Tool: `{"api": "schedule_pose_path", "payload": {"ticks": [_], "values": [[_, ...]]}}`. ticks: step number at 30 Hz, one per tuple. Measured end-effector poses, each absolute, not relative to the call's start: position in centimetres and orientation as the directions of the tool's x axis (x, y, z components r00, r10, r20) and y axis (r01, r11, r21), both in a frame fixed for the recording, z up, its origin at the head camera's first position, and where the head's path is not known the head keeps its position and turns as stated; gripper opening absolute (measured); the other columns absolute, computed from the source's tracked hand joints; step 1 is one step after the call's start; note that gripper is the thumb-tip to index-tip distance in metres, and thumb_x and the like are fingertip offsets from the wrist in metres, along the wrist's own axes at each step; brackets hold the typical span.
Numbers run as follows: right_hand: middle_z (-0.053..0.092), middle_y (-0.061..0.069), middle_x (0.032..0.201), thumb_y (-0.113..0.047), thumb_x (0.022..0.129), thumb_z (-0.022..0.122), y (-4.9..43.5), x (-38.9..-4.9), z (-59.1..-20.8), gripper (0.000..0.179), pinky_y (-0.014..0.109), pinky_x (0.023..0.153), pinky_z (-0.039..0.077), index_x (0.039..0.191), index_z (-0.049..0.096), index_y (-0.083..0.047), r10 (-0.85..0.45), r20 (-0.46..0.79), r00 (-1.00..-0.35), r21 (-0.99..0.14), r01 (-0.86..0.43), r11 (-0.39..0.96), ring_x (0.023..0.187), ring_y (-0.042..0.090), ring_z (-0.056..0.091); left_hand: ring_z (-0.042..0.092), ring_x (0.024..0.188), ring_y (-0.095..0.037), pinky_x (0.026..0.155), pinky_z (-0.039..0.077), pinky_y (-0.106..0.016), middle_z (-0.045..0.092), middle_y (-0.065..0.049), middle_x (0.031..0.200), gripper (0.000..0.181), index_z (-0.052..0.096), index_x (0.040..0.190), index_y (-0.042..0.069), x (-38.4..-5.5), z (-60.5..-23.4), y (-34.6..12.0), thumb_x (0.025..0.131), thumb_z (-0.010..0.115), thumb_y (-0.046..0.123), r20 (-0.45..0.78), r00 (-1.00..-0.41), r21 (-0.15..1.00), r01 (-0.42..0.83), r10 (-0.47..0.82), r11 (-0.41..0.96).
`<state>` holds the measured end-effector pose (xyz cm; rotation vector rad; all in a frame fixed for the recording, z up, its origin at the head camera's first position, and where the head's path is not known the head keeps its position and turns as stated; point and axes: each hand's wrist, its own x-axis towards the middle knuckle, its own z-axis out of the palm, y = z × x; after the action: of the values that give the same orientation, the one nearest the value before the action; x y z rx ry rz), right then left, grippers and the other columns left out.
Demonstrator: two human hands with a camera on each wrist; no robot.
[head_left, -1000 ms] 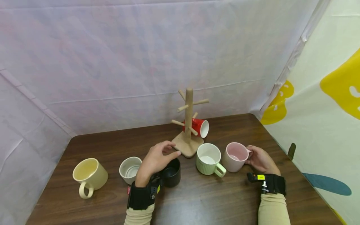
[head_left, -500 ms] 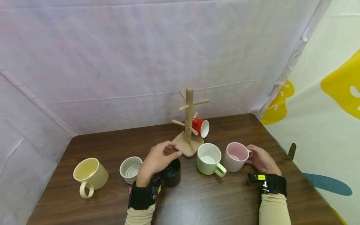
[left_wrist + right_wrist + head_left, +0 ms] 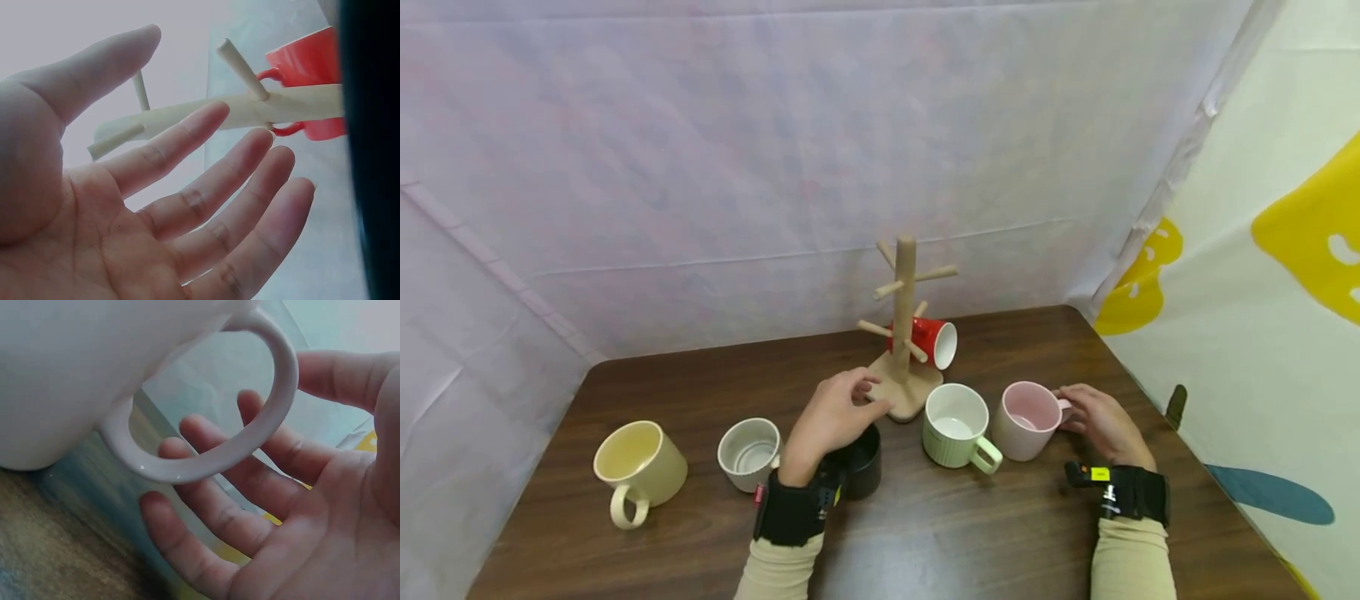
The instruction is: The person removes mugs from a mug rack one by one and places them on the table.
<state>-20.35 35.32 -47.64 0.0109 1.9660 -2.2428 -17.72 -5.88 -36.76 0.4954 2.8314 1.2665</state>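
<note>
My left hand (image 3: 835, 421) hovers above a black mug (image 3: 867, 467), partly hiding it. Its fingers spread loosely and hold nothing. In the left wrist view, a wooden mug tree (image 3: 300, 103) shows beyond the fingers, with a red mug (image 3: 309, 59) on one of its lower pegs. At the right, my right hand (image 3: 1101, 425) is at the handle of a pink mug (image 3: 1024, 433) that stands upright on the table. The right wrist view shows that handle (image 3: 284, 394) between the thumb, close at its outer side, and the relaxed fingers behind it.
A light green mug (image 3: 951, 442) stands just left of the pink one, handle toward the front. Farther left are a small whitish cup (image 3: 745, 475) and a yellow mug (image 3: 662, 471). The dark wooden table (image 3: 970, 533) ends at a white cloth backdrop (image 3: 737, 167).
My left hand has shifted slightly right and away from me, showing more of the whitish cup. My right hand has moved a little right at the pink mug's handle. The mugs stay put.
</note>
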Motion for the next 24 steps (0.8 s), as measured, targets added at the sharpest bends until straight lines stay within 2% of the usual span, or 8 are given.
{"api": "schedule_pose_path", "payload": {"ticks": [6, 12, 17, 19, 21, 24], "values": [[0.069, -0.006, 0.091, -0.026, 0.097, 0.052, 34.9, -20.0, -47.0, 0.021, 0.021, 0.069, 0.054, 0.098, 0.062, -0.007, 0.055, -0.040, -0.998, -0.992, 0.033, -0.122, 0.083, 0.009, 0.064, 0.063, 0.098, -0.028, 0.079, 0.052, -0.048, 0.070, -0.015, 0.109, 0.041, 0.066, 0.113, 0.010, -18.4, -35.1, -4.3, 0.084, 0.065, 0.040, 0.097, -0.966, 0.699, 0.237, 0.239, 0.674], [0.071, -0.004, 0.088, -0.023, 0.096, 0.054, 34.7, -19.8, -46.3, 0.020, 0.022, 0.068, 0.055, 0.096, 0.060, -0.004, 0.206, 0.023, -0.978, -0.984, -0.058, -0.169, 0.081, 0.013, 0.065, 0.063, 0.094, -0.026, 0.076, 0.052, -0.046, 0.072, -0.008, 0.105, 0.044, 0.067, 0.111, 0.009, -19.6, -34.2, -2.6, 0.084, 0.064, 0.044, 0.056, -0.977, 0.645, 0.191, 0.204, 0.740], [0.070, -0.004, 0.086, -0.022, 0.095, 0.055, 34.6, -19.9, -45.8, 0.018, 0.022, 0.067, 0.055, 0.095, 0.058, -0.004, 0.225, 0.038, -0.974, -0.981, -0.079, -0.178, 0.079, 0.013, 0.064, 0.060, 0.071, -0.020, 0.056, 0.047, -0.037, 0.069, -0.001, 0.081, 0.031, 0.070, 0.082, 0.014, -20.8, -34.3, -1.1, 0.083, 0.064, 0.044, 0.065, -0.980, 0.616, 0.189, 0.190, 0.765], [0.070, -0.004, 0.085, -0.022, 0.095, 0.055, 34.5, -19.9, -45.6, 0.018, 0.022, 0.067, 0.055, 0.095, 0.059, -0.004, 0.226, 0.051, -0.973, -0.980, -0.093, -0.178, 0.079, 0.014, 0.064, 0.056, 0.064, -0.019, 0.051, 0.042, -0.034, 0.065, 0.000, 0.072, 0.033, 0.068, 0.069, 0.015, -21.3, -34.4, -0.5, 0.083, 0.063, 0.044, 0.065, -0.981, 0.606, 0.186, 0.185, 0.773], [0.070, -0.003, 0.085, -0.021, 0.095, 0.056, 34.3, -19.9, -45.3, 0.017, 0.022, 0.067, 0.055, 0.094, 0.059, -0.004, 0.227, 0.066, -0.972, -0.977, -0.109, -0.183, 0.079, 0.014, 0.064, 0.054, 0.060, -0.019, 0.048, 0.040, -0.032, 0.063, -0.001, 0.069, 0.034, 0.068, 0.063, 0.016, -21.7, -34.5, 0.0, 0.084, 0.063, 0.042, 0.064, -0.983, 0.606, 0.177, 0.174, 0.776], [0.071, -0.002, 0.085, -0.021, 0.094, 0.057, 33.8, -19.8, -44.7, 0.018, 0.023, 0.068, 0.055, 0.093, 0.060, -0.004, 0.226, 0.085, -0.970, -0.976, -0.127, -0.176, 0.079, 0.015, 0.064, 0.056, 0.059, -0.020, 0.047, 0.041, -0.031, 0.066, -0.003, 0.070, 0.033, 0.070, 0.062, 0.015, -22.1, -34.8, 0.6, 0.084, 0.065, 0.039, 0.061, -0.988, 0.611, 0.147, 0.139, 0.778]]}}
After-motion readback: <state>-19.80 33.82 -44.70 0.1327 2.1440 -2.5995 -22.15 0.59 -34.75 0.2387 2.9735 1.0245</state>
